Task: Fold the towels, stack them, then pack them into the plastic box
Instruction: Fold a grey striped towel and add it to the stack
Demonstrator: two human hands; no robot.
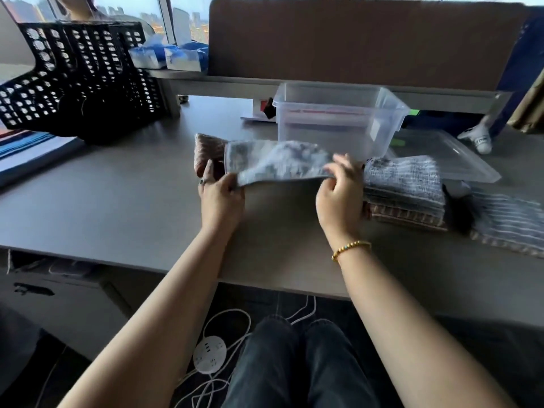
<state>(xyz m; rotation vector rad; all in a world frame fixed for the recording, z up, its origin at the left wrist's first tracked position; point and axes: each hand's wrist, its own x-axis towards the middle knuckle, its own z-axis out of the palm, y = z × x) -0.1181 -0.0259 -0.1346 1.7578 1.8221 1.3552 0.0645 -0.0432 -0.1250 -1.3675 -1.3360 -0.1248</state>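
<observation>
A blue-grey patterned towel [276, 161] hangs blurred just above the desk, stretched between my hands. My left hand [220, 198] pinches its near left corner and my right hand [340, 195] pinches its near right edge. Behind its left end lies a brown striped towel [207, 150]. To the right sits a stack of folded towels [406, 189], grey striped on top and brown striped below. Beyond the held towel stands the clear plastic box [338, 119], open at the top. Its clear lid [441, 156] lies flat to the right.
A loose grey striped towel [512, 222] lies at the far right. A black perforated file rack [79, 75] stands at the back left, with papers [29, 154] beside it. A brown partition [353, 39] closes the desk's far side. A power strip [209, 357] and cables lie on the floor.
</observation>
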